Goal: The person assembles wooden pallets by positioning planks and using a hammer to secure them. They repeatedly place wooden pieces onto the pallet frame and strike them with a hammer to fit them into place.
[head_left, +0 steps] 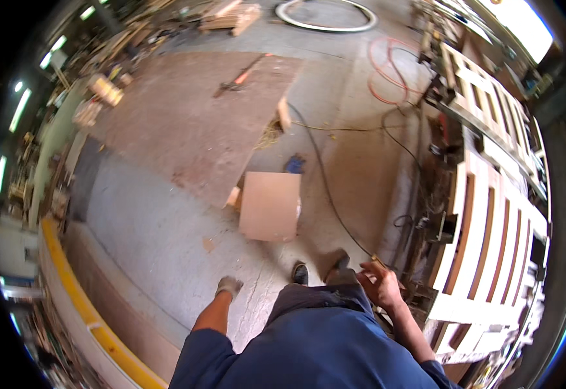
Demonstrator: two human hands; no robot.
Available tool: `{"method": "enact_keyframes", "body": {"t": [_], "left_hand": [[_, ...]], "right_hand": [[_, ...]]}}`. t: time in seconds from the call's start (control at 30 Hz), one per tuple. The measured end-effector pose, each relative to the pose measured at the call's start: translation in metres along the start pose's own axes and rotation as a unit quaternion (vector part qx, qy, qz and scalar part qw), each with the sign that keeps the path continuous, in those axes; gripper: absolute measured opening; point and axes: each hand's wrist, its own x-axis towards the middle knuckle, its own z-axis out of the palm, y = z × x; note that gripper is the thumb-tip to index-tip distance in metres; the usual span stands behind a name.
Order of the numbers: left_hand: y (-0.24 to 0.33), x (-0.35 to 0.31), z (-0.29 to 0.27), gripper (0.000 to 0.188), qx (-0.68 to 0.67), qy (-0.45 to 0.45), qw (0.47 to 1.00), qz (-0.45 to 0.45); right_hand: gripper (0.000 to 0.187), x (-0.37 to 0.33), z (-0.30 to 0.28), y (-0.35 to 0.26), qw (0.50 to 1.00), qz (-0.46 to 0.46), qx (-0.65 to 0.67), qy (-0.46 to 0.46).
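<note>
My left hand (229, 285) hangs beside my left leg over the concrete floor. It is blurred, and I cannot make out its fingers or anything in them. At my right hip my right hand (380, 286) has loosely bent fingers, slightly apart, with nothing visible between them. Just beyond its fingertips is the brass-coloured end of a dark hose (330, 201), which runs away across the floor. Whether hand and hose touch, I cannot tell. In front of my shoes a square brown board (270, 206) lies flat on top of something mostly hidden.
A large brown sheet (185, 123) bears an orange-and-black hammer-like tool (236, 83). Slatted wooden pallets (490, 227) line the right side. A yellow-topped barrier (82, 301) curves along the left. Beyond lie a red hose (379, 71), stacked wood (231, 16) and a white ring (326, 28).
</note>
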Motion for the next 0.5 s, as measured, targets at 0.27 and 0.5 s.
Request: {"method": "enact_keyframes", "body": {"t": [0.27,0.5], "left_hand": [[0.148,0.032,-0.054,0.047,0.129,-0.166,0.969,0.126],[0.224,0.085,-0.192,0.029,-0.583,0.038,0.809,-0.065]], "right_hand": [[0.035,0.109,-0.053,0.046,1.000,-0.010,0.006,0.026],[0.037,0.201,-0.131,0.054,0.999,-0.034,-0.007,0.012]]}}
